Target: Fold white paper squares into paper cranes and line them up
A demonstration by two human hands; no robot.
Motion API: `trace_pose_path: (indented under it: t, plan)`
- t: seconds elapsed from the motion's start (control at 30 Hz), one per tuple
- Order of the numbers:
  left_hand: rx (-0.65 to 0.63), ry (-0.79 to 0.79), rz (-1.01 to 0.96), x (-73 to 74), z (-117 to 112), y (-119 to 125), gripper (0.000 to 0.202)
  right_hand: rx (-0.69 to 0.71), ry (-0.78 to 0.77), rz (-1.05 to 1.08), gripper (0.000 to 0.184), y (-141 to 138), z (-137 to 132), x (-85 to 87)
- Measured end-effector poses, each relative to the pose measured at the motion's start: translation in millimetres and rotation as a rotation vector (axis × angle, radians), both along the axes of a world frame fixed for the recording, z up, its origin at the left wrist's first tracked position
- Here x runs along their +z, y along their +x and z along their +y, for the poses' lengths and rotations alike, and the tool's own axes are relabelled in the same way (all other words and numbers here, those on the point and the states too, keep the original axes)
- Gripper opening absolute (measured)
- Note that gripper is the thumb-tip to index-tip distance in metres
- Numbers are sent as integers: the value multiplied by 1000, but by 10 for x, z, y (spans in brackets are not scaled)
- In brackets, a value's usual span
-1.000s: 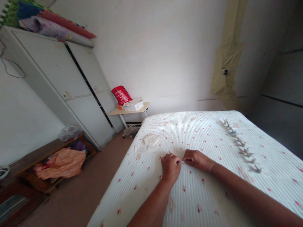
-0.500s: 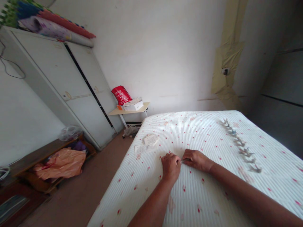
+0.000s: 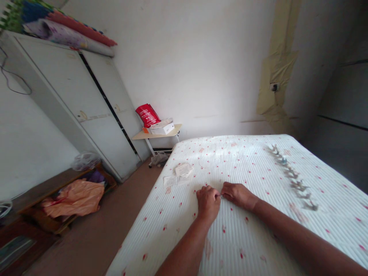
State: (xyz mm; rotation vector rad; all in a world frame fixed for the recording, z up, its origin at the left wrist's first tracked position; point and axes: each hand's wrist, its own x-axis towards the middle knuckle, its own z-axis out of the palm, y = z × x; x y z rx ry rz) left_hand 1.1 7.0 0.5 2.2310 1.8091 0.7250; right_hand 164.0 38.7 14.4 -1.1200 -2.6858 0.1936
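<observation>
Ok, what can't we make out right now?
Head view:
Small piece between left hand and right hand: mostly hidden by them, shape unclear.
Paper slips: print too small to read.
Row of small objects: blurred, too small to identify.
Coloured mats: cut off at the top-left corner.

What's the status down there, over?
Left hand, right hand: pinched close together. Small piece between them, mostly hidden. Printed papers left, row of small figures right, apart from hands.
</observation>
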Motion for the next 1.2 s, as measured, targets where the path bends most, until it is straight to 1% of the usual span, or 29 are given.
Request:
trace_pose_path:
  t: [0.2,0.37,0.47,0.63,0.9,1.07,1.2]
  plan:
    - [13,-12,-26,27,3,9,7,9,74,2,29,7,11,-68]
    - [17,-23,-13,25,31,23,7,-5,126,-38,27,-15,6,-112]
    - [16,-28,2,28,36,32,7,-33,104,-30,23,-30,-11,-80]
    - [23,-8,12,32,26,38,9,-41,57,-19,19,-57,-27,-27]
    - [13,0,0,59,27,30,11,-102,26,58,18,-100,-33,-94]
    - [1,13,-34,50,34,16,11,-83,-27,110,17,-47,-18,-77]
    - [-16,26,-38,27,37,13,12,-102,-51,108,16,24,-9,-63]
